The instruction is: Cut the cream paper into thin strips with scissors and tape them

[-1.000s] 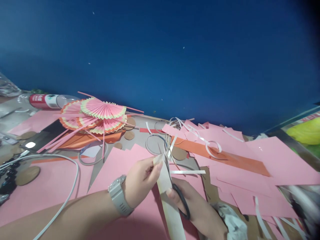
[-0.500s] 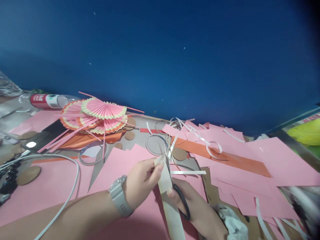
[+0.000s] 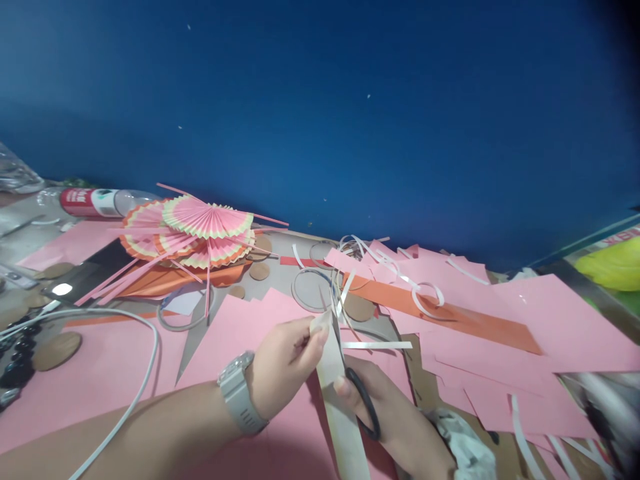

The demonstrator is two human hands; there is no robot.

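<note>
My left hand, with a grey watch on the wrist, pinches the far end of a long pale paper strip. My right hand grips black-handled scissors, whose blades run up along the strip's right edge toward my left fingertips. A thin cut sliver sticks out to the right of the blades. Both hands hover over pink paper sheets on the table.
Folded pink paper fans lie at the back left beside a bottle. A white cable, brown card discs, paper rings, an orange strip and loose white strips are scattered around. A blue wall stands behind.
Almost nothing differs; my hands, the strip and the scissors have shifted very slightly to the right.
</note>
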